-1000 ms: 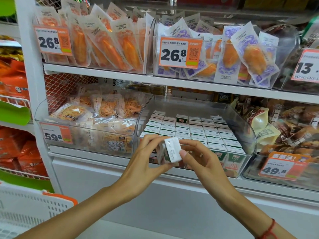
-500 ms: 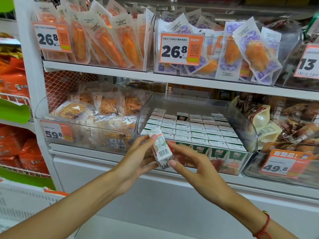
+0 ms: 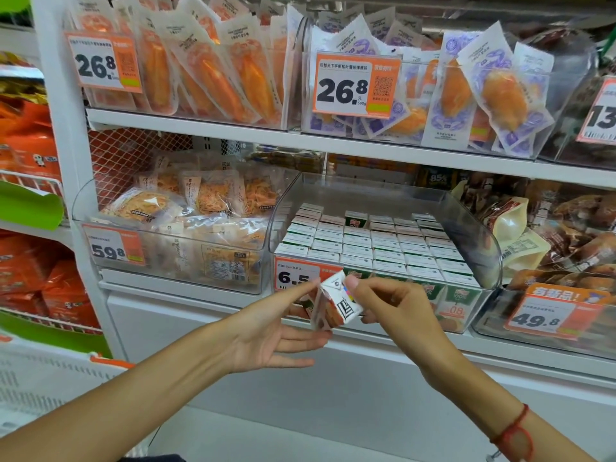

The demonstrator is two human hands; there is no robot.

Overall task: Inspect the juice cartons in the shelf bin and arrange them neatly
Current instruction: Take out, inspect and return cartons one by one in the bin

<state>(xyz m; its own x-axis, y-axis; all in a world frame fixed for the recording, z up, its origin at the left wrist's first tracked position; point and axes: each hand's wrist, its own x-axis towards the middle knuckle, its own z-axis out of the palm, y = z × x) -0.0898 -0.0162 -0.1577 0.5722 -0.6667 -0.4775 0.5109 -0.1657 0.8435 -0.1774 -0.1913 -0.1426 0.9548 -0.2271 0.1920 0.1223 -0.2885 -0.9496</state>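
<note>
In front of the lower shelf, a small white juice carton with orange print [image 3: 328,303] was held tilted between two hands, just below the bin's front edge. The right hand [image 3: 388,308] pinched its top corner with curled fingers; the left hand [image 3: 266,331] touched its left side with straight, spread fingers. Behind stood the clear plastic shelf bin [image 3: 483,241] packed with rows of upright white-topped cartons [image 3: 373,245], an orange 6.5 price tag [image 3: 293,275] on its front. A red string bracelet [image 3: 513,435] circled the right wrist.

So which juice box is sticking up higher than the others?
The green-topped carton in the back row of the clear bin. It shows green, while the other cartons there sit level with white tops.
</note>
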